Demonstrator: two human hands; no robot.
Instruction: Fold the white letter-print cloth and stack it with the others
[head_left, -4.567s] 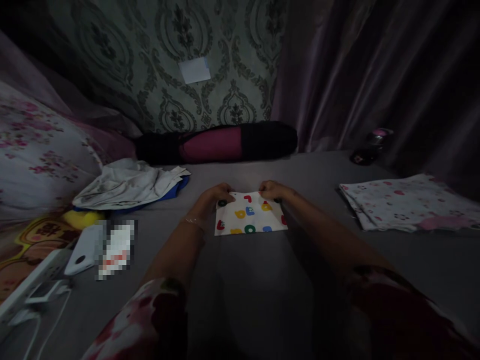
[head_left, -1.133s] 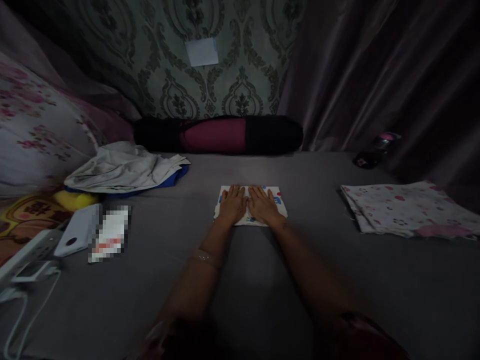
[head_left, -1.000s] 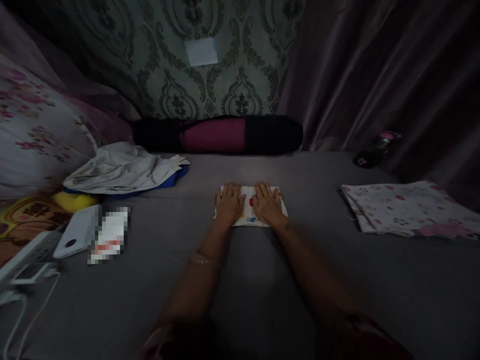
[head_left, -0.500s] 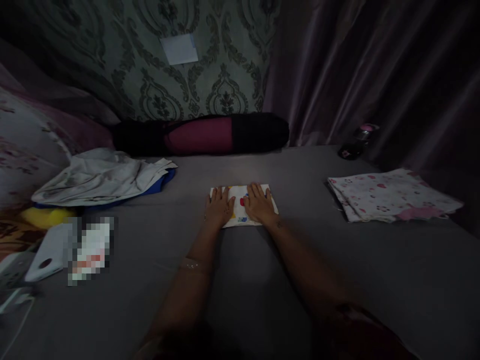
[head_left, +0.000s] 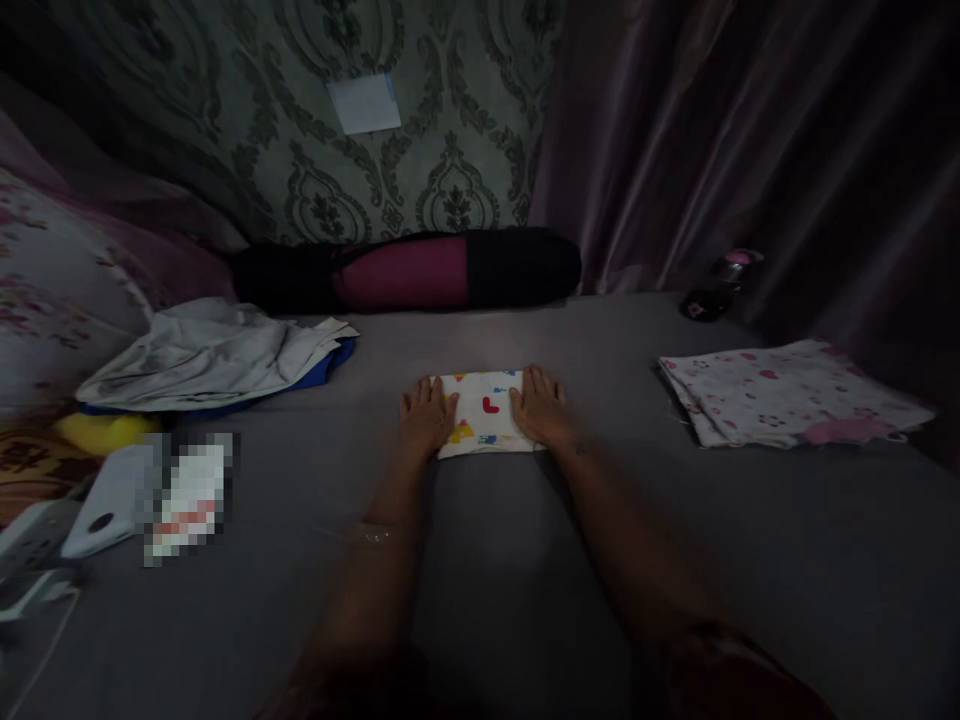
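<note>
A small folded white cloth [head_left: 484, 412] printed with coloured shapes lies on the grey bed sheet [head_left: 495, 570] in front of me. My left hand [head_left: 424, 415] rests flat on its left end, fingers stretched out. My right hand [head_left: 538, 405] lies flat on its right end, fingers also spread. The middle of the cloth shows between the two hands.
A folded floral cloth [head_left: 787, 390] lies to the right. A crumpled white and blue garment pile [head_left: 217, 355] sits to the left, with a white device [head_left: 101, 510] nearer me. A dark and magenta bolster [head_left: 409, 270] lines the wall. A small bottle [head_left: 720, 280] stands by the curtain.
Earlier my hands gripped the far edge of a larger fold. They then lay side by side on the smaller folded cloth and have now slid apart towards its ends.
</note>
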